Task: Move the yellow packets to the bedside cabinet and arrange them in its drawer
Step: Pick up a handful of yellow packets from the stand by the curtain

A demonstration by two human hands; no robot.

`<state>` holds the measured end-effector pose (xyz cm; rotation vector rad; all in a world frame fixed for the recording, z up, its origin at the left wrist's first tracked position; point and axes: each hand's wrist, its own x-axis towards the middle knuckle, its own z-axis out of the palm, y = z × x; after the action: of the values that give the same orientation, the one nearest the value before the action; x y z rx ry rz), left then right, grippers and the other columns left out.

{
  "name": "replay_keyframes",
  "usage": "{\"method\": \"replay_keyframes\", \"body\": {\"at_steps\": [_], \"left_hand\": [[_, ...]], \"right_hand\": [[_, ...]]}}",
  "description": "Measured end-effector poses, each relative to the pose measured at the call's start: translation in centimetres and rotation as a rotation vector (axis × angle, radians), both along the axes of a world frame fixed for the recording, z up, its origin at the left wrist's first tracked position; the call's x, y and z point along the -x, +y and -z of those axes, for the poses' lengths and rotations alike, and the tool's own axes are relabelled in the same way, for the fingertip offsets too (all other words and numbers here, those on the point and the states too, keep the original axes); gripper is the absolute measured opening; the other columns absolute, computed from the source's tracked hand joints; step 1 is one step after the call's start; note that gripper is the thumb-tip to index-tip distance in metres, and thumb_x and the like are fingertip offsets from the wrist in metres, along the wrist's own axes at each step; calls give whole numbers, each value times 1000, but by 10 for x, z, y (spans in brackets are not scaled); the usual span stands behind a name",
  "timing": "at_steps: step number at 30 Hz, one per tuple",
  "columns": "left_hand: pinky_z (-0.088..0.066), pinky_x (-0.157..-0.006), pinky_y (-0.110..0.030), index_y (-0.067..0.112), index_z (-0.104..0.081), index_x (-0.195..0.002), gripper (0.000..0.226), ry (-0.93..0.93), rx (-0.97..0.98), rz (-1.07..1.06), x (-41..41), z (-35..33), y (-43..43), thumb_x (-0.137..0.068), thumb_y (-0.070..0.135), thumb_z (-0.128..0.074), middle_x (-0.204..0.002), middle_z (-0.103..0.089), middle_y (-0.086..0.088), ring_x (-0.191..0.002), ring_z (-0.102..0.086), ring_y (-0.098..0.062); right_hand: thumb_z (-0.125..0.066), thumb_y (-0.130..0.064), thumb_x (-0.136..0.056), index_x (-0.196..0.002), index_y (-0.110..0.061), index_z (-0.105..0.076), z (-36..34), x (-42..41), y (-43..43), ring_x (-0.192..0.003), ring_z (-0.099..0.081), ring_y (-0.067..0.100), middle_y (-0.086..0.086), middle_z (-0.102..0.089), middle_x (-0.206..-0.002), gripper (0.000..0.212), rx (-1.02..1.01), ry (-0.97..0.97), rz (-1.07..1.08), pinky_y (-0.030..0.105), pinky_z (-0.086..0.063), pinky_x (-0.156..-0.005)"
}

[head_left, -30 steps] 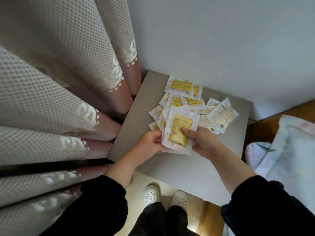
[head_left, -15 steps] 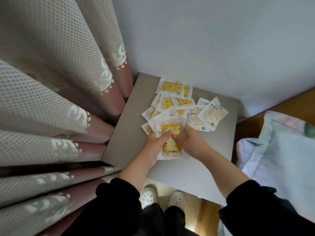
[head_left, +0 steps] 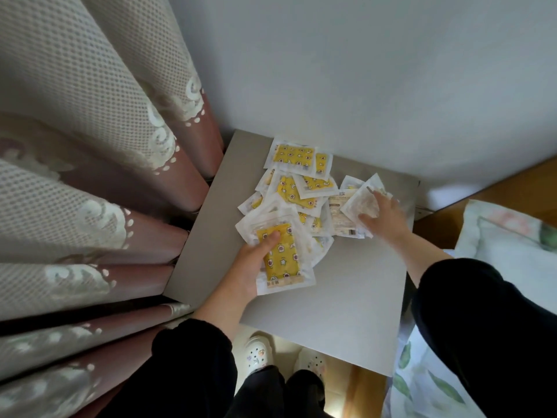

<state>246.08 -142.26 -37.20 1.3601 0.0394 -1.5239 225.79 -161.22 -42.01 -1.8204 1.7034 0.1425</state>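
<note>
So my left hand (head_left: 253,267) has a small stack of yellow packets (head_left: 281,257). My thumb is flat on the top one's printed face and the other fingers are curled underneath, so it's a proper grip. The stack's far end overlaps the heap just past my fingertips.

My right hand (head_left: 382,218) is out to the right with its fingers spread over a pale packet (head_left: 363,203) that's face down or just a different kind. My thumb is at its near edge. The hand is blurry there, so I honestly can't tell if I'm pinching it or only pressing on it.

Between my two hands and just beyond them, the loose yellow packets (head_left: 297,188) are scattered in an overlapping mess. A couple more lie further back, near the wall. All of it is on top of the grey bedside cabinet (head_left: 346,312), whose bare part runs from under my wrists back toward me.

The curtain (head_left: 90,146) hangs off to the left of my left hand. A floral pillow (head_left: 512,245) is to the right of my right arm. My white shoes (head_left: 256,356) poke out below the cabinet's near edge.
</note>
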Motion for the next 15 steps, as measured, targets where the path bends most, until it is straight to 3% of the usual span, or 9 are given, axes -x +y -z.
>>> {"method": "replay_keyframes", "body": {"at_steps": [4, 8, 10, 12, 15], "left_hand": [[-59, -67, -42, 19, -64, -105, 34, 4, 10, 16, -7, 8, 2, -73, 30, -65, -85, -75, -3, -77, -72, -20], [-58, -71, -49, 16, -64, -104, 37, 48, 8, 52, -10, 10, -1, -67, 19, -68, -94, -73, -10, -84, -70, -27], [-60, -61, -42, 15, -64, -101, 30, 45, -10, 65, -9, 10, -3, -71, 11, -67, -85, -74, -8, -74, -72, -24], [-59, -52, -37, 14, -64, -97, 21, 46, -33, 73, -7, 8, -4, -80, 3, -63, -76, -74, -5, -66, -72, -20], [-58, -51, -35, 15, -64, -96, 18, 11, -72, 86, -6, 8, -5, -84, 1, -62, -74, -74, -4, -63, -71, -18]], "right_hand": [[-60, -47, -84, -148, -30, -22, 10, -10, -15, -139, -19, 37, 16, -21, -153, 76, -12, 51, -28, 43, -18, -113], [-66, -66, -68, -141, -27, -33, 17, -16, -5, -141, -15, 34, 12, -20, -152, 89, -15, 177, -124, 44, -19, -112], [-71, -56, -68, -133, -20, -41, 21, -14, 3, -136, -22, 32, 10, -32, -144, 81, 41, 124, -84, 40, -22, -109], [-70, -34, -74, -125, -12, -46, 21, -12, 11, -129, -32, 29, 9, -43, -134, 61, 120, 23, -9, 36, -26, -107], [-60, -1, -74, -124, -6, -42, 12, -8, 18, -120, -41, 30, 12, -39, -131, 53, 94, -93, 113, 36, -41, -96]]}}
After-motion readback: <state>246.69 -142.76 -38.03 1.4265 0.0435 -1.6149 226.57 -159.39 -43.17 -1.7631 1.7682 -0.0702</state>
